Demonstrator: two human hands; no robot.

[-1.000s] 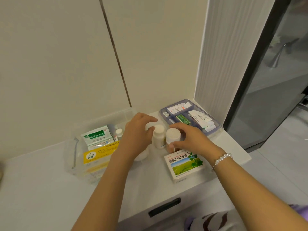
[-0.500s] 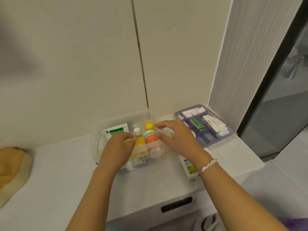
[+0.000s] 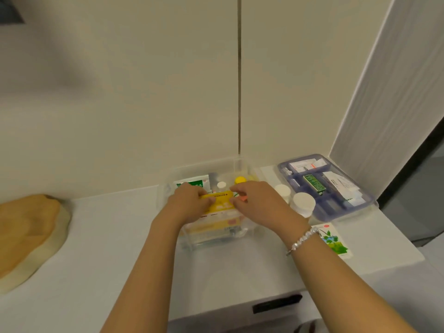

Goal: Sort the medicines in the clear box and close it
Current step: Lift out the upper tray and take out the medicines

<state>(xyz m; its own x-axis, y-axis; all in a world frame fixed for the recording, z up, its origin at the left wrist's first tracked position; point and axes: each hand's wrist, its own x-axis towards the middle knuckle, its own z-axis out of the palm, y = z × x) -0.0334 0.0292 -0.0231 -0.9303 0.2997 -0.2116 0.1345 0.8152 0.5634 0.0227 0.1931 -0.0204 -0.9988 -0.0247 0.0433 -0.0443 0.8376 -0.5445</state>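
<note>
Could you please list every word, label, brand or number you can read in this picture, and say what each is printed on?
None can be read.
Yellow medicine packet held by both hands: dark print, too blurred.
Green-and-white box in the clear plastic box: white characters, blurred.
Green strip in the blue-lidded tray: too small.
White carton with green leaves: red mark, illegible.

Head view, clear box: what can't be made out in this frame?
- Clear box contents under the left hand and right hand: hidden by both hands.
- Print on the yellow packet: too small, blurred.
- Whether either hand truly pinches the packet: fingertips overlap it, unclear.
- Green-and-white carton: partly behind the right wrist.
- Purple tray labels: too small.
</note>
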